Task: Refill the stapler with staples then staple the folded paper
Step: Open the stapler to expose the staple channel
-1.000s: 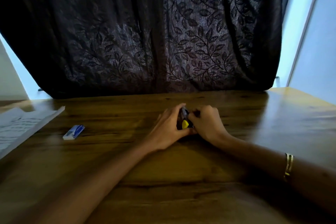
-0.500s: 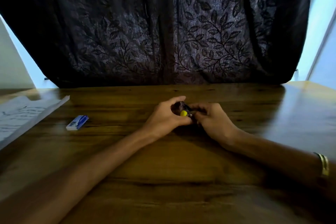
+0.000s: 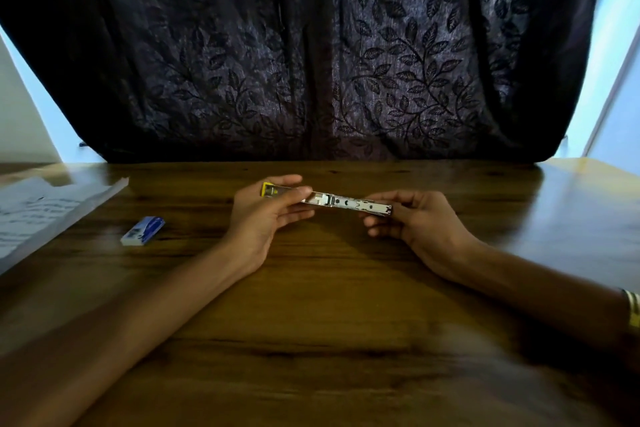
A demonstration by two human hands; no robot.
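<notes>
the dark wooden table (image 3: 329,305) is bearing everything. at nine o'clock the folded white paper (image 3: 38,211) is running off-frame. the left hand (image 3: 266,218) and right hand (image 3: 415,222) are each pinching an end of the yellow-tipped metal stapler (image 3: 346,202), spread flat at centre. keeping the channel level should help loading. the small blue-and-white staple box (image 3: 142,230) is lying closed; staples are unseen.
</notes>
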